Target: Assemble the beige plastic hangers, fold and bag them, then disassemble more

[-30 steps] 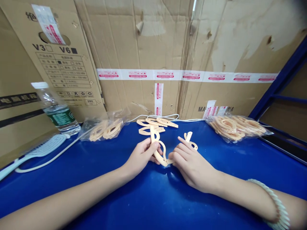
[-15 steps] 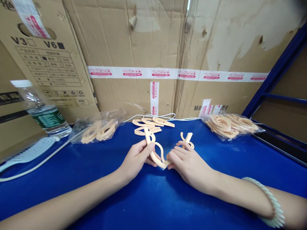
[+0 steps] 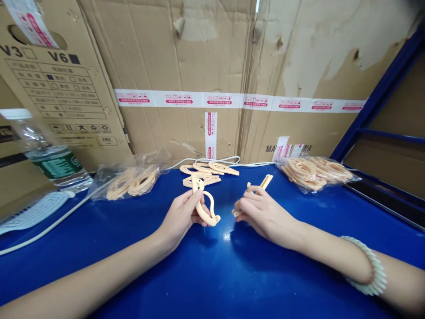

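My left hand (image 3: 181, 215) is closed around a cream plastic folding hanger (image 3: 206, 217), with the thumb pressed on its curved arm. A straight end of this hanger points up above the fingers, and a thin loop bows out to the right. To the right, across a gap, my right hand (image 3: 264, 215) grips a second cream folding hanger (image 3: 267, 180). One straight arm and a hooked end stick out above its knuckles, and a short tip shows below the fingers. My fingers cover the rest of it. Several similar cream hangers (image 3: 201, 180) lie flat behind my left hand.
Clear bags of cream hangers lie at left (image 3: 142, 182) and right (image 3: 314, 173). A water bottle (image 3: 58, 164) and a pale hairbrush (image 3: 36, 212) are at far left. White cable (image 3: 53, 223) crosses the blue tabletop (image 3: 212, 279). Cardboard (image 3: 186, 57) stands behind.
My hands have moved apart, so the two hangers, whose tips met or nearly met, now have a gap between them. The right hanger's straight arm has tilted further right. The view has shifted slightly.
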`<state>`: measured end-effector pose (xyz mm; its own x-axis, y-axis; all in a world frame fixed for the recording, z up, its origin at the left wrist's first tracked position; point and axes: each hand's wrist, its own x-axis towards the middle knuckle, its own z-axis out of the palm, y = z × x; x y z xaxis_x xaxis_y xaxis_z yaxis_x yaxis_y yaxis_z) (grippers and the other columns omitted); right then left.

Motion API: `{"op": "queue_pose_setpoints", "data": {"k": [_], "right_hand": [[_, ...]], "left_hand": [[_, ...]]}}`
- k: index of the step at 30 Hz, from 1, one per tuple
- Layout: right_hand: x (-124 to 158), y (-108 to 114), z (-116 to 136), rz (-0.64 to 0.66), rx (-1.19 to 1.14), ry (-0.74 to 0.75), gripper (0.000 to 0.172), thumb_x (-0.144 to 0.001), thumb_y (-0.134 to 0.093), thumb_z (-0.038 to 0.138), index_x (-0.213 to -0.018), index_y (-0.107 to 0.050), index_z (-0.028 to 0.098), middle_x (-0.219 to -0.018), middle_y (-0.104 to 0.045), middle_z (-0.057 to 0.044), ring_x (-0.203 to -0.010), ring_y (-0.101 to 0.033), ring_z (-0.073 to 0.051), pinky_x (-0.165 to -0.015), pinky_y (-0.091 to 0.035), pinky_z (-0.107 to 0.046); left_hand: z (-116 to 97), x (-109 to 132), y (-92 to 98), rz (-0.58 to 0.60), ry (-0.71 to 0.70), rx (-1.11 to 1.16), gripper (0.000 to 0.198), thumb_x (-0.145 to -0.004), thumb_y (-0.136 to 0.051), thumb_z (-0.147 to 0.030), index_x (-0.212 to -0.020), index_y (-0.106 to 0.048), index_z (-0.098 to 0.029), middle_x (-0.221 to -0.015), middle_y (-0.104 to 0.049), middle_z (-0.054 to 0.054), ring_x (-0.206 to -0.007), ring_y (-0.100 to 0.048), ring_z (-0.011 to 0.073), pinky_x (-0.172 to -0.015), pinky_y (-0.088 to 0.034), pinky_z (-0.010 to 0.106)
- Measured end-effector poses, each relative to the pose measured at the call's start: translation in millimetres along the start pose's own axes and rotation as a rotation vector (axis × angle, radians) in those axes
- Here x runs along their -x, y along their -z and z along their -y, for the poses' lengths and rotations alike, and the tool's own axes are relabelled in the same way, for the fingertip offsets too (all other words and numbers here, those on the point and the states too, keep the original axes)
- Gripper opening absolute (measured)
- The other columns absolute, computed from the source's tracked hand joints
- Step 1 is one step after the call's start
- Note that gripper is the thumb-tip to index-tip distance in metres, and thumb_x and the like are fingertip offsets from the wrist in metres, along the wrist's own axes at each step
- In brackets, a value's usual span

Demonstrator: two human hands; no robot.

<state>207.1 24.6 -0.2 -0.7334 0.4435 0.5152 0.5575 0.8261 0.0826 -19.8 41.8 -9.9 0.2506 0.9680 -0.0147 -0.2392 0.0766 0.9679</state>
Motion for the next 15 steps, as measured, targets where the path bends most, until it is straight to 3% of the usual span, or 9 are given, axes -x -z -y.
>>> {"op": "queue_pose_setpoints", "data": {"k": [4, 8, 11, 15], "right_hand": [[0.9, 1.7, -14.1, 0.106, -0.029, -0.05, 0.014, -0.101, -0.04, 0.016, -0.099, -0.054, 0.016, -0.087, -0.065, -0.004, -0.083, -0.061, -0.016, -0.112, -0.025, -0.048], [0.8, 1.0, -12.8, 0.233, -0.023, -0.074, 0.021, -0.098, -0.037, 0.011, -0.09, -0.055, 0.018, -0.097, -0.065, -0.006, -0.103, -0.059, -0.02, -0.114, -0.015, -0.06], [-0.3, 0.7, -10.6, 0.291, -0.07, -0.117, 0.019, -0.095, -0.038, 0.009, -0.092, -0.055, 0.018, -0.1, -0.064, -0.007, -0.105, -0.057, -0.021, -0.112, -0.02, -0.062], [-3.0, 9.1, -14.2, 0.312, -0.131, -0.131, 0.011, -0.092, -0.049, 0.013, -0.095, -0.058, 0.018, -0.108, -0.063, -0.01, -0.11, -0.055, -0.024, -0.107, -0.033, -0.053]], "left_hand": [[1.3, 0.4, 0.7, -0.006, -0.006, 0.019, 0.024, -0.088, -0.06, -0.035, -0.075, -0.052, -0.017, -0.054, -0.066, 0.002, -0.047, -0.06, 0.0123, -0.043, -0.045, 0.018], [2.1, 0.6, 1.8, -0.006, -0.01, 0.028, 0.025, -0.089, -0.058, -0.035, -0.074, -0.052, -0.016, -0.055, -0.066, 0.003, -0.047, -0.06, 0.0119, -0.043, -0.045, 0.018], [2.3, 0.5, 2.0, -0.008, -0.014, 0.033, 0.022, -0.088, -0.058, -0.033, -0.076, -0.054, -0.016, -0.054, -0.066, 0.002, -0.046, -0.059, 0.0116, -0.043, -0.045, 0.018], [1.9, 0.3, 1.4, -0.011, -0.018, 0.037, 0.02, -0.087, -0.059, -0.032, -0.076, -0.054, -0.016, -0.054, -0.065, 0.001, -0.046, -0.059, 0.0116, -0.043, -0.045, 0.018]]}}
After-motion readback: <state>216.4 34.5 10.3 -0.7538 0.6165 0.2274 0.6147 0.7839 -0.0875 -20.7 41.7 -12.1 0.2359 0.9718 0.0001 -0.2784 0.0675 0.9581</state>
